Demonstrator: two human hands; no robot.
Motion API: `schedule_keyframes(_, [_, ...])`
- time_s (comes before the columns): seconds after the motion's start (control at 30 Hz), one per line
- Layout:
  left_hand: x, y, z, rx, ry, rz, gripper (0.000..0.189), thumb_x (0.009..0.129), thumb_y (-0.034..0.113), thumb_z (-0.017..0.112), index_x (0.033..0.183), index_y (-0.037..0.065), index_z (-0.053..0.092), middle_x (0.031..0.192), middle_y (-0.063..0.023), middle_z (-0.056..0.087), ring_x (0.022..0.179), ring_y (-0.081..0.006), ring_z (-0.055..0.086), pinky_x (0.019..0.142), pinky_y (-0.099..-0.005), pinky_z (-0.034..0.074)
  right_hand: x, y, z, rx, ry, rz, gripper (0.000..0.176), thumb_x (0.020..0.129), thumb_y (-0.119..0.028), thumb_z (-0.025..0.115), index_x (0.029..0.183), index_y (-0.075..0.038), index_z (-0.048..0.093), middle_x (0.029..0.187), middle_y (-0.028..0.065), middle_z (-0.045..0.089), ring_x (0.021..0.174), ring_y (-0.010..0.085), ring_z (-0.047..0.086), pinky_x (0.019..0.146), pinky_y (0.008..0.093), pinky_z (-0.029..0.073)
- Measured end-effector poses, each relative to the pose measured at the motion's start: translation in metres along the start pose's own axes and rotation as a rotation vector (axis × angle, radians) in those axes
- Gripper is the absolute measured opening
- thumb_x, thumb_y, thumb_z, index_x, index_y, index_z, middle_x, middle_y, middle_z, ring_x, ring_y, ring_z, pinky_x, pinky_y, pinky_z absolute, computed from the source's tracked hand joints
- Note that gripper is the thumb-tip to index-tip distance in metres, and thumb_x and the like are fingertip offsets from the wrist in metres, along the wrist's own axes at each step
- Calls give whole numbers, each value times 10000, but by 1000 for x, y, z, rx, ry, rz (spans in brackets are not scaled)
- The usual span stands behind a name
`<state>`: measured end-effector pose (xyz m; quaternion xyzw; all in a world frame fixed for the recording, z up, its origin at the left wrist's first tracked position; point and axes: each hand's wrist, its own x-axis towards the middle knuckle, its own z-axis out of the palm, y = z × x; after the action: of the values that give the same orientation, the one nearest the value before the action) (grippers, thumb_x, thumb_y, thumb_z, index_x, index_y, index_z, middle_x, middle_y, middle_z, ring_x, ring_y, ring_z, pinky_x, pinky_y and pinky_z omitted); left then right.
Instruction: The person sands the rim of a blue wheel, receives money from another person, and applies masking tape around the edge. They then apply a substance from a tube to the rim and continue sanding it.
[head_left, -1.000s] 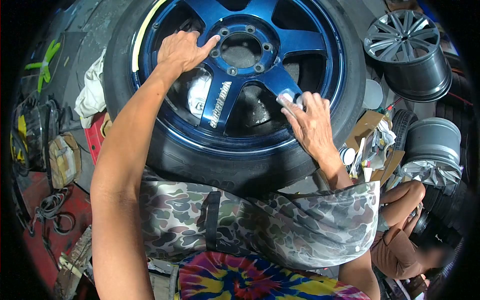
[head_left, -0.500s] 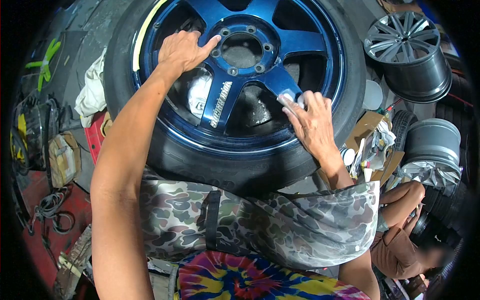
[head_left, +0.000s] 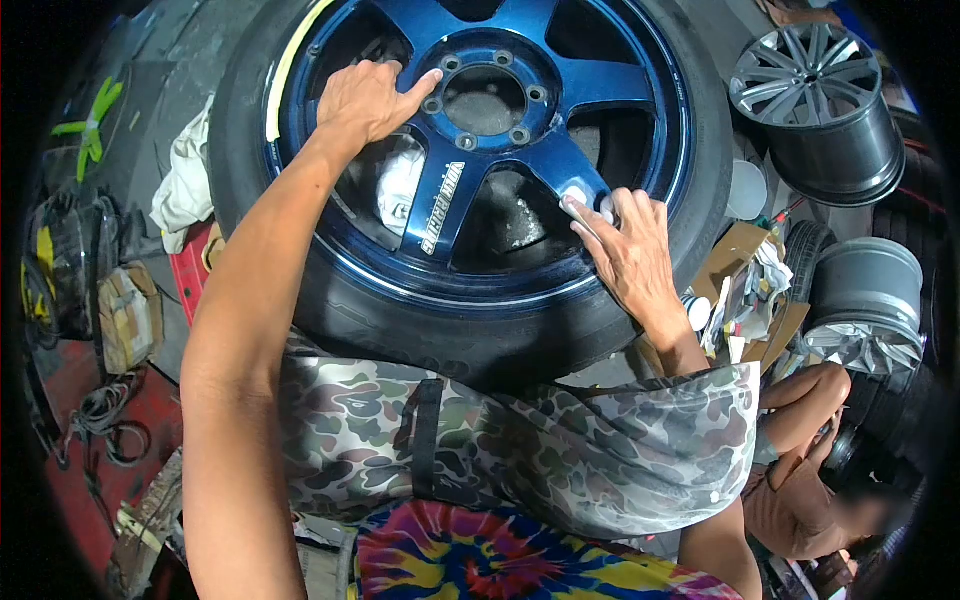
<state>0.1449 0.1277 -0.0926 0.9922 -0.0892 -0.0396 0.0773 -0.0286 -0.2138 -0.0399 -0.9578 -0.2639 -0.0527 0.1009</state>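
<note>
A blue spoked wheel [head_left: 545, 180] with pale lettering on one spoke lies face up inside a black tire [head_left: 420, 350]. My left hand [head_left: 365, 103] lies over the left spoke, its fingers curled past the spoke's edge and its thumb stretched toward the hub. Between the fingers and thumb of my right hand [head_left: 632, 245] is a small, flat, pale pad [head_left: 580, 213], pressed on the lower right spoke. A whitish smear shows on the paint beside the pad. The fingertips of my right hand are partly hidden.
Two more wheels stand at right, a dark one [head_left: 835, 130] and a silver one [head_left: 865, 290]. An open cardboard box [head_left: 735, 262] and a white-lidded jar [head_left: 697, 312] sit by the tire. A white cloth [head_left: 185, 185] lies left. Another person [head_left: 800, 500] crouches at lower right.
My right hand and the pale pad have shifted slightly right and down along the spoke. My left hand stays where it was.
</note>
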Motion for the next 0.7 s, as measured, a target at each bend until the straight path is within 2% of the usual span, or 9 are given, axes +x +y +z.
schedule_keyframes(0.7, [0,1,-1,-13,-18,8,878,996,790,466,1230,7,787,1005,-315,770,1018,-447,766,953,-524,597,8,11,-1,2,-20,5,394,956,-251,769,1347,-199,762,994,70,522,947,260,503,846,408,388])
